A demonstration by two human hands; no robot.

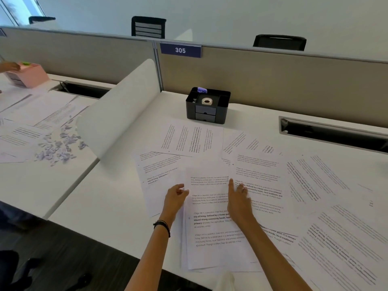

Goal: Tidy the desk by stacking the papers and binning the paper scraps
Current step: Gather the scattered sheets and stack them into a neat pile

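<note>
Both forearms reach up from the bottom edge over a white desk (117, 206) strewn with printed papers (315, 181). Nearest lies a small stack of sheets (212, 238), squared up lengthwise between the arms. At that stack's left edge, the left hand (175, 198), a dark band on its wrist, has its fingers curled and pinched on the edge of a sheet. On the right, the right hand (238, 203) lies palm down across the stack's right edge and the overlapping page beside it, its index finger stretched forward, its other fingers loosely spread and flat, holding nothing. More pages fan out to the right, cut off by the frame, their print too blurred to read. Beyond them a black organiser (207, 106) stands against the partition. Paper scraps (58, 144) lie heaped on the neighbouring desk to the left, past a curved white divider (121, 114) that hides part of that surface.
</note>
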